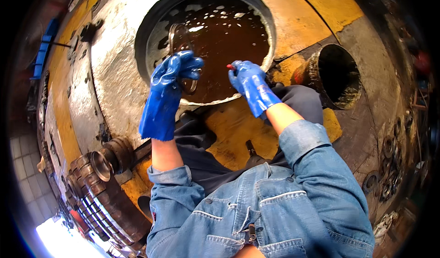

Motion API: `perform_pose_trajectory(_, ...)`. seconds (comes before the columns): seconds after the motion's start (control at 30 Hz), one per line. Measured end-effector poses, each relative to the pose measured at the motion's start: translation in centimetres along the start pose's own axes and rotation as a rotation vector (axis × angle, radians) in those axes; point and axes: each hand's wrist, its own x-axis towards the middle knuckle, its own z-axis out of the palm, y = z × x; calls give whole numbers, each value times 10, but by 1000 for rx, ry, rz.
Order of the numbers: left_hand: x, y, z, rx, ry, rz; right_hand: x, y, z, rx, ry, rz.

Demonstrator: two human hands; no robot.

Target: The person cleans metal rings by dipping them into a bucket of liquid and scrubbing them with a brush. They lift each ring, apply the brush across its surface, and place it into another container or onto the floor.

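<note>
My left hand (172,72), in a blue rubber glove, grips a thin metal ring (171,40) and holds it on edge over the near left side of a round tub (143,42). Dark brown liquid (229,42) with pale foam patches fills the tub. At the tub's near right rim, my right hand (249,79) is gloved in the same blue. Its fingers are closed on a small object with a red tip (230,67); the rest of that object is hidden by the glove. The two hands are apart, and the right one does not touch the ring.
An open, dirty metal cylinder (339,77) lies to the right of my knee. Brown flanged metal parts (112,157) and a large ribbed part (110,207) are at the near left. Several dark rings (389,150) lie at the far right. The floor plates (119,42) look oily.
</note>
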Motion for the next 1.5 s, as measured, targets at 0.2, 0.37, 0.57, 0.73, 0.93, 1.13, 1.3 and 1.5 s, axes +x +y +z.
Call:
perform_pose_trajectory(0.2, 7, -20, -17, 41, -72, -93, 8, 4, 18, 33, 127, -37)
perform_pose_trajectory(0.37, 7, -31, -6, 30, -58, -138, 5, 1, 5, -39, 6, -10)
perform_pose_trajectory(0.57, 1, -24, -3, -164, -135, -211, 7, 0, 1, 51, -48, -20)
perform_pose_trajectory(0.73, -16, -18, 27, -130, -18, -301, 8, 5, 6, 46, -55, -21)
perform_pose_trajectory(0.93, 6, 13, 41, -158, 1, -227, 10, 4, 9, 68, 60, -89)
perform_pose_trajectory(1.13, -14, 24, 70, -166, -60, -186, 11, 2, 14, 99, 223, -118)
perform_pose_trajectory(1.3, -33, 5, 67, -12, -160, 226, -13, -8, 25, 239, 346, -288)
perform_pose_trajectory(1.5, -40, 13, 102, -500, 27, 228, 6, 27, 41, 151, 334, -288)
